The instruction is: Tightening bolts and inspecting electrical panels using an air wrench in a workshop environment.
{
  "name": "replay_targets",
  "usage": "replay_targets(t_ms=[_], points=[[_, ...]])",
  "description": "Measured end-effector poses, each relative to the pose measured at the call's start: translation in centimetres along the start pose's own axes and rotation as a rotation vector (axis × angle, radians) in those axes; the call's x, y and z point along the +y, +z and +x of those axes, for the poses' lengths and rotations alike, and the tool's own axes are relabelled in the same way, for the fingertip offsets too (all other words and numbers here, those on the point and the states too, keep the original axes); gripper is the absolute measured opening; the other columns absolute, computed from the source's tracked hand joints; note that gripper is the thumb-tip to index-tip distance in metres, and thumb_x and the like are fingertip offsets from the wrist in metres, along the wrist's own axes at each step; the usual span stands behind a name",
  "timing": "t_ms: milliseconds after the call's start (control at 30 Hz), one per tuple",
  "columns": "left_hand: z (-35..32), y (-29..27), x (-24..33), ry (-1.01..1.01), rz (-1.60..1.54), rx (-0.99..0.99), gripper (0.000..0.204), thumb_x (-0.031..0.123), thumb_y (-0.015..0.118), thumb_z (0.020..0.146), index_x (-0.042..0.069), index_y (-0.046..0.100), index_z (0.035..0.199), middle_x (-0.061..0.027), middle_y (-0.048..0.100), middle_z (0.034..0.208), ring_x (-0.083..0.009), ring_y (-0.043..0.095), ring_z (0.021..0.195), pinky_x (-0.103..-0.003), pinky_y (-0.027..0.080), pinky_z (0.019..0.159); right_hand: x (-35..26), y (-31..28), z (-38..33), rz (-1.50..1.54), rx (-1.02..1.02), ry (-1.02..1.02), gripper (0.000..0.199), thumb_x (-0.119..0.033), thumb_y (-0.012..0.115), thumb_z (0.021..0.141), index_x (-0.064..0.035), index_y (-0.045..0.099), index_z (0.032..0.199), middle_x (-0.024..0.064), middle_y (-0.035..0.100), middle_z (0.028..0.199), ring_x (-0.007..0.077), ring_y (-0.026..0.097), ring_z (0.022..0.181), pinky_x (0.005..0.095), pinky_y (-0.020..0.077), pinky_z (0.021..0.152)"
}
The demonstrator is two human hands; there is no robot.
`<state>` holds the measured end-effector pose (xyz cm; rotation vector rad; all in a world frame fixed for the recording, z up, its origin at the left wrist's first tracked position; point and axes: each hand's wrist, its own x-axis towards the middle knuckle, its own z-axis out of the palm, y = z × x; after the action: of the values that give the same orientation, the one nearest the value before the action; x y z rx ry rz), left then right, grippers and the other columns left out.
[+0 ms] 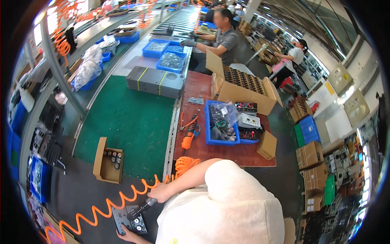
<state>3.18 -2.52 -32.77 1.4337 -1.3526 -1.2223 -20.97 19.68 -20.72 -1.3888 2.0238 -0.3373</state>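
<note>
Green conveyor belt [130,122] alongside — right hand [160,192] grips a driver [140,209], left hand [128,235] steadies a plate [130,221]; the coiled hose [101,211] could tug the tip off.

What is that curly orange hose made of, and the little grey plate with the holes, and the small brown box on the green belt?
The curly orange hose looks like smooth, bendy plastic: it keeps springy coils and shines a little. The grey plate, which the left hand steadies, looks like dull painted or bare metal, flat and stiff with round holes; I can't tell which. The brown box looks like matte cardboard, with folded flaps.
</note>
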Motion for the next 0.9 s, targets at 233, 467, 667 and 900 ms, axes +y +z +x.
replay_targets(t_ms=[233, 467, 667, 900], points=[[-2.1, 0.4, 1.5, 0.135, 0.157, 0.150, 0.045, 0.015, 0.073, 0.080, -0.004, 0.050, 0.113, -0.0162, 0.055, 0.104, -0.0263, 0.056, 0.089, -0.034, 0.050, 0.078, 0.0, 0.0, 0.8, -0.051, -0.037, -0.067, 0.031, -0.009, 0.061, 0.064, 0.0011, 0.057, 0.094, 0.0167, 0.063, 0.076, 0.0352, 0.064, 0.077, 0.0455, 0.0505, 0.064], [-3.9, 1.3, 3.7, -0.044, 0.133, 0.238, 0.048, 0.014, 0.075, 0.076, -0.001, 0.051, 0.114, -0.0158, 0.055, 0.108, -0.0252, 0.056, 0.092, -0.035, 0.052, 0.081, -0.2, -0.1, 0.9, -0.043, -0.022, -0.043, 0.030, -0.010, 0.061, 0.065, 0.0008, 0.057, 0.093, 0.0166, 0.064, 0.077, 0.0349, 0.064, 0.078, 0.0454, 0.0506, 0.065], [-3.2, 0.1, 3.0, 0.259, 0.130, 0.274, 0.058, 0.021, 0.086, 0.066, -0.005, 0.054, 0.108, -0.0257, 0.058, 0.103, -0.0323, 0.058, 0.091, -0.042, 0.050, 0.080, -0.5, 0.9, 1.3, -0.051, -0.022, -0.036, 0.030, -0.011, 0.061, 0.065, -0.0009, 0.058, 0.094, 0.0166, 0.064, 0.080, 0.0346, 0.064, 0.080, 0.0467, 0.0503, 0.066], [-4.8, 0.4, 4.7, 0.123, 0.391, 0.220, 0.054, 0.024, 0.074, 0.076, -0.002, 0.054, 0.119, -0.0193, 0.052, 0.118, -0.0306, 0.051, 0.109, -0.038, 0.040, 0.095, 0.2, 0.4, 0.8, 0.090, -0.129, 0.119, 0.048, -0.018, 0.063, 0.065, -0.0069, 0.061, 0.112, 0.0212, 0.064, 0.093, 0.0343, 0.064, 0.089, 0.0449, 0.0513, 0.077]])
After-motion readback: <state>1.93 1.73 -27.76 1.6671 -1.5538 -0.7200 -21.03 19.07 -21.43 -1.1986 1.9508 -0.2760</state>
